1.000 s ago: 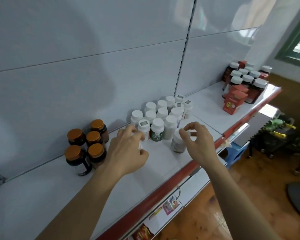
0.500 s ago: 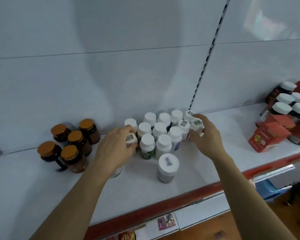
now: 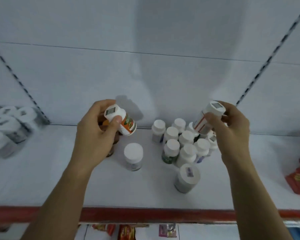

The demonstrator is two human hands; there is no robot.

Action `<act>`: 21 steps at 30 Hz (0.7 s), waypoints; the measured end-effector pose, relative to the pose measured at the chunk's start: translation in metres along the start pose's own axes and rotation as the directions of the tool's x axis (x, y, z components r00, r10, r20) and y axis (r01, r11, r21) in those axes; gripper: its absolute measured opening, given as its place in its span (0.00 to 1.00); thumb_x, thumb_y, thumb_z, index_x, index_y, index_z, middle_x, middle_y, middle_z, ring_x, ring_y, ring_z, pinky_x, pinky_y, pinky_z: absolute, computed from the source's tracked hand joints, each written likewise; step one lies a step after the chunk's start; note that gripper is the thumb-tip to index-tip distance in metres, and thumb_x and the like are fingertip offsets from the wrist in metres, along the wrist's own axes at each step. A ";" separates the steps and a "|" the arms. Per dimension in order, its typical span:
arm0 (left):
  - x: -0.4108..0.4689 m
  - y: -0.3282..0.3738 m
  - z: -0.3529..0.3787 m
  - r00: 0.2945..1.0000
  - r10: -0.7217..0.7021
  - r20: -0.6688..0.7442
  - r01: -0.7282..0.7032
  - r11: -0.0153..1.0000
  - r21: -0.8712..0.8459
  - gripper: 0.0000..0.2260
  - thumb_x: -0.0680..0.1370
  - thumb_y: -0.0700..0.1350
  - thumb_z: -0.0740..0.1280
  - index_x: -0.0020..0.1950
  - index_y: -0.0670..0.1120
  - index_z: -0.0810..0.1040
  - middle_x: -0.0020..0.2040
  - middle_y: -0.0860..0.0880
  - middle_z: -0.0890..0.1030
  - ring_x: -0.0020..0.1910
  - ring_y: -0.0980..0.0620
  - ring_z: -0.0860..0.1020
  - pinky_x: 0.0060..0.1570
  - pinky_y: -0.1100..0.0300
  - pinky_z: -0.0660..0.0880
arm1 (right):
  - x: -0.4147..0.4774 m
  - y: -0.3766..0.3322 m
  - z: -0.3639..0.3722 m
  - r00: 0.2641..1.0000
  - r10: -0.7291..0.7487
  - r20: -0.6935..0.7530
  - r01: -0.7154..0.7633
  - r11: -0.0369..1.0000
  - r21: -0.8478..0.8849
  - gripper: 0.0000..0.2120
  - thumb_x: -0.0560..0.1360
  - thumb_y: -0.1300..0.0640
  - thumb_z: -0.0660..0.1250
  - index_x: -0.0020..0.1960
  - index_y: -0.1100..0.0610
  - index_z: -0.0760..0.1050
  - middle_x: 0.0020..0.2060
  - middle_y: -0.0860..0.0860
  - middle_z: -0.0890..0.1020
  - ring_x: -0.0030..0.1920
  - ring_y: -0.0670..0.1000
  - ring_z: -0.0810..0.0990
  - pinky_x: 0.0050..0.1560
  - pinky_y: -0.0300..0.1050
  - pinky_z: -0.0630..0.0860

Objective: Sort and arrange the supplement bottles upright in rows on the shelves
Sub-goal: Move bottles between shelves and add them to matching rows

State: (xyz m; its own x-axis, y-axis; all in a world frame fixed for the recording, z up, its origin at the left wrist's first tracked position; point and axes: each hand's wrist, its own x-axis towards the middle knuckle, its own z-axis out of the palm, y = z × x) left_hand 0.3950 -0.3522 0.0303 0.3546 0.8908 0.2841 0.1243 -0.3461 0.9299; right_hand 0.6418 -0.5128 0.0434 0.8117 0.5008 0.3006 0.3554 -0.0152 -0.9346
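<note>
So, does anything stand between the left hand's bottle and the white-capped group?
Nothing visible. The left hand holds the orange-label bottle tilted; bare shelf separates it from the group. A lone white-capped bottle stands nearer the front, off that path.

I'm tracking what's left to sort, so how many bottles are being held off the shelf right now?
2. An orange-labelled bottle tilted in the left hand, and a red-striped bottle tilted in the right hand. No other seems lifted, though the hands may hide some.
</note>
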 end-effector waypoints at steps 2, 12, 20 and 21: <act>-0.002 -0.002 -0.027 0.996 0.041 -0.079 -0.039 0.999 0.033 0.14 0.81 0.41 0.68 0.63 0.55 0.77 0.53 0.64 0.82 0.49 0.62 0.82 0.47 0.63 0.80 | -0.001 -0.015 0.040 0.991 -0.005 0.132 0.000 0.999 0.035 0.16 0.68 0.50 0.71 0.56 0.46 0.81 0.49 0.46 0.85 0.51 0.51 0.84 0.52 0.53 0.81; -0.038 -0.051 -0.265 0.922 0.079 -0.378 -0.040 0.993 0.109 0.14 0.81 0.34 0.66 0.63 0.49 0.77 0.60 0.57 0.79 0.56 0.65 0.78 0.46 0.74 0.74 | -0.099 -0.097 0.277 0.885 -0.044 0.463 -0.080 0.966 0.246 0.10 0.76 0.56 0.73 0.58 0.52 0.80 0.47 0.49 0.86 0.45 0.47 0.84 0.42 0.42 0.78; -0.066 -0.110 -0.472 0.842 0.011 -0.539 0.076 0.987 0.140 0.12 0.81 0.37 0.66 0.62 0.50 0.77 0.60 0.55 0.79 0.59 0.60 0.78 0.45 0.74 0.75 | -0.217 -0.154 0.441 0.808 -0.037 0.588 -0.167 0.943 0.289 0.09 0.77 0.60 0.70 0.55 0.50 0.80 0.45 0.45 0.86 0.46 0.44 0.84 0.46 0.47 0.79; -0.067 -0.116 -0.488 0.839 -0.003 -0.545 0.095 0.986 0.141 0.12 0.81 0.37 0.66 0.62 0.50 0.77 0.60 0.54 0.79 0.59 0.57 0.78 0.45 0.74 0.75 | -0.228 -0.161 0.458 0.797 -0.043 0.603 -0.163 0.945 0.283 0.08 0.77 0.59 0.71 0.55 0.49 0.80 0.46 0.46 0.86 0.47 0.45 0.85 0.45 0.46 0.79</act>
State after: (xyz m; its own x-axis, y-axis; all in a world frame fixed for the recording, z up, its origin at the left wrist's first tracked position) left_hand -0.0959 -0.2279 0.0170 -0.2078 0.9084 0.3629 0.2864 -0.2982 0.9105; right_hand 0.1878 -0.2283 0.0385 0.3522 0.9213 0.1647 0.0722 0.1487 -0.9862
